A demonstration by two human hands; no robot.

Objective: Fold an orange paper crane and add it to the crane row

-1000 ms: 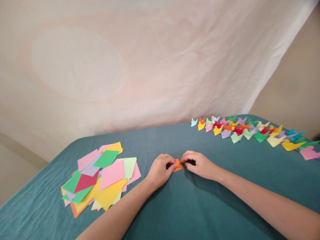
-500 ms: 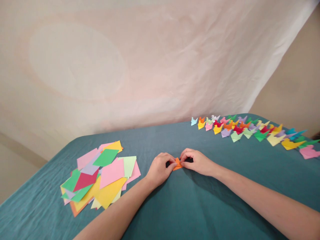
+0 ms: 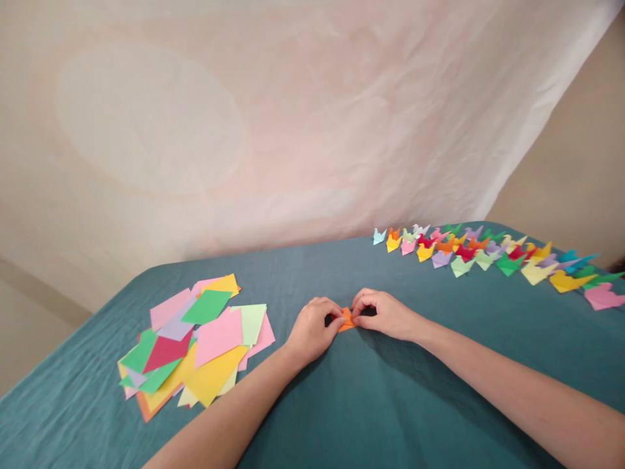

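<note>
A: What to note first?

B: Note the bare left hand (image 3: 315,329), closed in a pinch on the left edge of a small, folded orange paper piece (image 3: 347,320), and the bare right hand (image 3: 388,315), likewise narrowed at the right edge (exact contact partly hidden by the fingers). Locate the piece between both, low over the dark teal cloth (image 3: 312,417).

A: Expected handling?

B: Judged very light, thin, crisp along creases; easily crumpled, hardly slippery. Best taken by layered outer edges, with flat fingertip pressure, sparing any slender point.

A: And outward?

B: Compare, leftward, a loose heap of flat, multicoloured paper sheets (image 3: 219,339); rightward and farther back, rows of small, multicoloured folded-paper birds (image 3: 485,260).
</note>
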